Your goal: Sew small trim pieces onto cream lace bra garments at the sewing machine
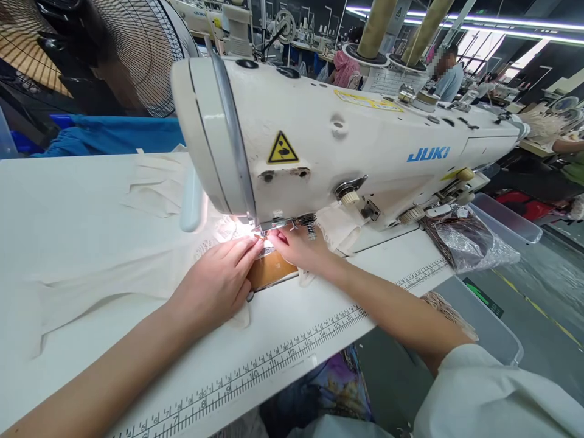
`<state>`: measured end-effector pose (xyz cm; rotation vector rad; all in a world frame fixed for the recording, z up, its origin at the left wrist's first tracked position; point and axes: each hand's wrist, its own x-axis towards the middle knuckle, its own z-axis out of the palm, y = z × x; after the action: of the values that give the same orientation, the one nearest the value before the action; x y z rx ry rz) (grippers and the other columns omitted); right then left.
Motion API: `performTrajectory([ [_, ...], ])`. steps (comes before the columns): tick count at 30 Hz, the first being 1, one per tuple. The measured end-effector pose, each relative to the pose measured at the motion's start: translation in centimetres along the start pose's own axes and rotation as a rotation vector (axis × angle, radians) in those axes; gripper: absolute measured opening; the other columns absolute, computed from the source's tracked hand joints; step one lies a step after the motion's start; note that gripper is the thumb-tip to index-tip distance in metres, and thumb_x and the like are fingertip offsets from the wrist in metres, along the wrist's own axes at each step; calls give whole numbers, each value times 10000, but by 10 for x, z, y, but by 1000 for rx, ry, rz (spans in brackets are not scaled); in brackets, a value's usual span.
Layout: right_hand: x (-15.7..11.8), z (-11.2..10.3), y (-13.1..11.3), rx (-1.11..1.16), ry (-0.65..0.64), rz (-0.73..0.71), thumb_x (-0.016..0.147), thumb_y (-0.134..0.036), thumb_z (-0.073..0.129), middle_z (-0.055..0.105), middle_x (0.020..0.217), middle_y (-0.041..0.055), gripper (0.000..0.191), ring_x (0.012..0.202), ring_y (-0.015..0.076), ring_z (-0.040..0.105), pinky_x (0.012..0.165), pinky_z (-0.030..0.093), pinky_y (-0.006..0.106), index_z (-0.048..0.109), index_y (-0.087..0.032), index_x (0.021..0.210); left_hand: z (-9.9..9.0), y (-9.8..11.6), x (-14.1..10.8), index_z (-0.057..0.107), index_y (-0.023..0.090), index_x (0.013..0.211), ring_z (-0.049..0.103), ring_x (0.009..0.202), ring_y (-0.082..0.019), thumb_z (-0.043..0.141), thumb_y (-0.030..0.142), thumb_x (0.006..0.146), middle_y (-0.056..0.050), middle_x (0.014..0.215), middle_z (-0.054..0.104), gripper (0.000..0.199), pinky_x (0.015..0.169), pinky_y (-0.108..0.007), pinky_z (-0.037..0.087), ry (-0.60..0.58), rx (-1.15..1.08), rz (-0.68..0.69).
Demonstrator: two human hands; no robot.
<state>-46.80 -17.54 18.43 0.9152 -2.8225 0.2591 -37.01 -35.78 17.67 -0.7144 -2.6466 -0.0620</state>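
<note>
A white sewing machine marked JUKI stretches over the work table. Cream fabric with a lace-like edge trails left from under its lit needle area. My left hand lies on this fabric just left of the needle, fingers close together, fingertips gripping its edge. On the other side, my right hand is closed in a pinch on the fabric close to the needle. The exact edge between the fingertips is partly hidden. An orange-brown plate shows between both hands.
A measuring scale runs along the table's front edge. More cream fabric lies at the back left, and another piece under the arm. A plastic bag sits at the right end. A fan stands behind.
</note>
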Motion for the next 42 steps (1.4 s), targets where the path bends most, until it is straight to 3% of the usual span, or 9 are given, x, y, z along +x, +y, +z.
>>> performTrajectory([
  [6, 0, -2, -1, -3, -28, -3, 1049, -313, 253, 615, 747, 35, 447, 817, 198, 603, 752, 410, 307, 690, -252, 976, -1, 2, 3, 542, 17, 1384, 595, 1189, -346, 328, 168, 923, -212, 1299, 639, 530, 969, -500, 542, -33, 36, -10],
  [13, 4, -5, 0, 92, -81, 34, 1014, -334, 330, 643, 813, 26, 359, 783, 164, 545, 674, 315, 285, 626, -224, 843, -1, 2, 4, 567, -3, 1347, 603, 1155, -363, 352, 167, 910, -232, 1277, 636, 516, 923, -502, 549, -36, 32, 0],
  [20, 2, -17, -3, 155, -114, 80, 970, -308, 421, 666, 861, 5, 221, 822, 158, 561, 678, 295, 296, 609, -228, 885, -1, -3, 5, 571, 15, 1343, 626, 1097, -346, 327, 192, 930, -220, 1279, 633, 511, 852, -465, 550, -43, 24, 19],
  [29, 4, -10, -2, 153, -65, 96, 994, -320, 383, 697, 924, 16, 305, 856, 175, 583, 697, 314, 298, 677, -236, 996, -3, -1, 8, 588, 10, 1313, 629, 1072, -348, 307, 181, 923, -219, 1255, 639, 511, 815, -462, 544, -91, 55, 7],
  [36, 3, -16, 1, 86, -82, 33, 1012, -323, 352, 684, 900, 23, 337, 803, 169, 558, 649, 298, 296, 672, -221, 1025, -3, -1, 9, 589, 22, 1321, 627, 1080, -349, 319, 182, 912, -220, 1260, 638, 516, 849, -475, 546, -118, 38, -21],
  [42, -11, -16, 8, -66, -73, -172, 1066, -294, 203, 686, 1171, 87, 469, 967, 204, 587, 685, 311, 330, 595, -215, 1310, -3, 0, 8, 569, 8, 1351, 625, 1112, -354, 317, 180, 916, -224, 1282, 633, 532, 857, -481, 551, -107, 27, -26],
])
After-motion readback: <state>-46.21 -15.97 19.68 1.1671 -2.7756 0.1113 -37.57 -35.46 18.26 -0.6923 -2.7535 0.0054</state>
